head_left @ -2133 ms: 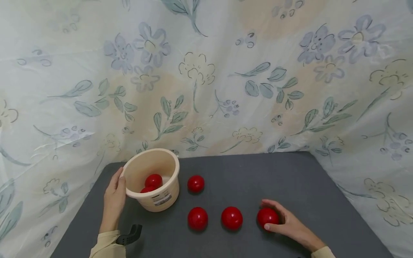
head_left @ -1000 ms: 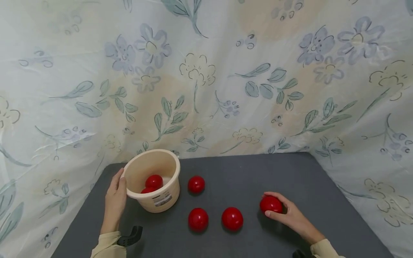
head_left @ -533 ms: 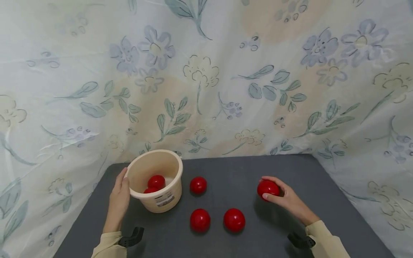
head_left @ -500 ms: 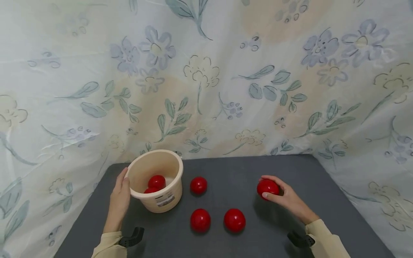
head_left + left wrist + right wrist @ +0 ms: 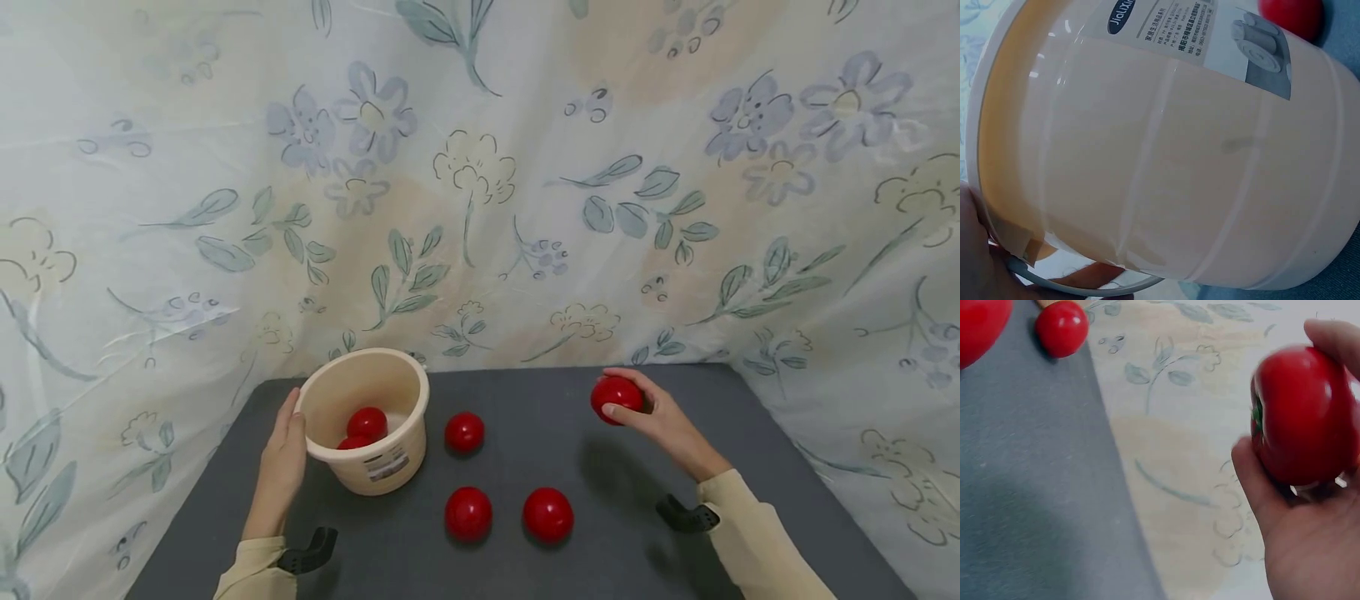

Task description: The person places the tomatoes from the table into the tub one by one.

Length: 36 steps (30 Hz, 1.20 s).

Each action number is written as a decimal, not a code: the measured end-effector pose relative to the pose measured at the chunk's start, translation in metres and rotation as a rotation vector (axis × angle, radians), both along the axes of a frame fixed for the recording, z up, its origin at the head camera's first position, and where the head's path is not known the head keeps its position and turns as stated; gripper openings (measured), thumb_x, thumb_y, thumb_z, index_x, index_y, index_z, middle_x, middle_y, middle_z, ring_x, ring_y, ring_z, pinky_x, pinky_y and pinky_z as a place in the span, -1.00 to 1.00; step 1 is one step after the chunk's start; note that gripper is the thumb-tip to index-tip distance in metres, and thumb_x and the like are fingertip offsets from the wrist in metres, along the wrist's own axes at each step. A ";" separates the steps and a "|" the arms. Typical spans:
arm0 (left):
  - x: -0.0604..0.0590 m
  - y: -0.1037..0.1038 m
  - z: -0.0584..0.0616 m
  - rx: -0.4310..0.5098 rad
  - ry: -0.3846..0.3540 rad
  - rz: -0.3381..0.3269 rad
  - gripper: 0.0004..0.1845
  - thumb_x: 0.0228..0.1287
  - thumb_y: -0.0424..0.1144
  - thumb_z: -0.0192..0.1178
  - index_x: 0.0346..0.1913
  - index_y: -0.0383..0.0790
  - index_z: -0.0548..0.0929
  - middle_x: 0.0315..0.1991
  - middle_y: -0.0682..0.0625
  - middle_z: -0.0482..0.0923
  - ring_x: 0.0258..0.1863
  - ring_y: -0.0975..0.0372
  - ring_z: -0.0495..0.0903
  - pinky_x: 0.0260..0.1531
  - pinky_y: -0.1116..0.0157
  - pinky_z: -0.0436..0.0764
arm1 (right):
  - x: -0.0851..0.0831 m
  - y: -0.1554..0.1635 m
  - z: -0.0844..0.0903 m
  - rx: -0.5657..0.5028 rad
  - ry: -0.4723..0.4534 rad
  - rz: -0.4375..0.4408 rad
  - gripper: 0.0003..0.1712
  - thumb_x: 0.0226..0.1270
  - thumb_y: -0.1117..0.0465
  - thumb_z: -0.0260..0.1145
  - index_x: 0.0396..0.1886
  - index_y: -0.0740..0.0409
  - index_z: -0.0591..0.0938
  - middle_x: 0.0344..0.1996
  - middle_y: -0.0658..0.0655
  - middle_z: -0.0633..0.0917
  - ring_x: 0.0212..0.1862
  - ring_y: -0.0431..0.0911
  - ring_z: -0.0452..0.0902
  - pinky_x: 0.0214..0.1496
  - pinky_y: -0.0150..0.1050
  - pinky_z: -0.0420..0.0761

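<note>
My left hand (image 5: 282,458) cups the left side of a cream plastic bucket (image 5: 390,467), thumb by the rim. In the left wrist view the bucket wall (image 5: 1179,162) fills the frame, with a finger (image 5: 1085,276) curved under it. Two red balls (image 5: 367,422) lie inside the bucket. My right hand (image 5: 660,421) grips a red ball (image 5: 617,397) and holds it in the air over the far right of the table. The right wrist view shows this held ball (image 5: 1304,415) pinched between thumb and fingers (image 5: 1257,487).
Three more red balls lie on the grey table (image 5: 525,567): one (image 5: 465,432) beside the bucket and two (image 5: 468,513) (image 5: 548,514) nearer me. A floral cloth (image 5: 480,167) hangs behind and around the table.
My right hand has lifted the red ball off the table's front right and carried it up and away from me. The left hand and bucket have stayed put.
</note>
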<state>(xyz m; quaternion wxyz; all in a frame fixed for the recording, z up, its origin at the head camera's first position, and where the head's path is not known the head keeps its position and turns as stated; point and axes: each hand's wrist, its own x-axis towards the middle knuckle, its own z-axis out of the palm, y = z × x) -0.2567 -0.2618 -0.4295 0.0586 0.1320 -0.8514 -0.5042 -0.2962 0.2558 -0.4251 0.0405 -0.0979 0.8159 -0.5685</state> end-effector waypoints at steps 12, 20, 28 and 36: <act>0.000 -0.002 0.004 -0.057 -0.082 -0.030 -0.35 0.56 0.18 -0.62 0.64 0.28 -0.29 0.67 -0.13 -0.23 0.62 -0.25 -0.12 0.42 -0.45 -0.05 | -0.022 -0.015 0.032 -0.004 0.058 -0.011 -0.21 0.36 -0.02 0.39 0.51 -0.05 0.29 0.40 0.23 0.37 0.31 0.17 0.34 0.03 -0.22 0.68; 0.000 -0.003 0.005 -0.081 -0.079 -0.050 -0.35 0.58 0.16 -0.61 0.64 0.23 -0.30 0.67 -0.12 -0.26 0.62 -0.24 -0.15 0.43 -0.44 -0.07 | -0.035 -0.040 0.049 -0.023 0.084 0.048 -0.21 0.31 0.02 0.43 0.48 -0.08 0.32 0.38 0.22 0.40 0.33 0.19 0.33 0.08 -0.14 0.67; -0.001 -0.005 0.006 -0.110 -0.095 -0.031 -0.36 0.57 0.20 -0.59 0.64 0.28 -0.28 0.66 -0.14 -0.20 0.61 -0.27 -0.13 0.38 -0.50 -0.08 | -0.043 -0.080 0.065 -0.065 0.100 0.093 -0.23 0.29 0.02 0.45 0.46 -0.12 0.36 0.36 0.15 0.44 0.32 0.17 0.37 0.13 -0.02 0.69; 0.000 -0.004 0.005 -0.125 -0.102 -0.023 -0.36 0.57 0.21 -0.57 0.64 0.29 -0.26 0.65 -0.19 -0.13 0.59 -0.30 -0.09 0.36 -0.52 -0.04 | -0.047 -0.117 0.074 -0.105 0.116 0.188 -0.25 0.28 0.06 0.44 0.44 -0.12 0.37 0.33 0.15 0.46 0.31 0.14 0.40 0.09 -0.09 0.71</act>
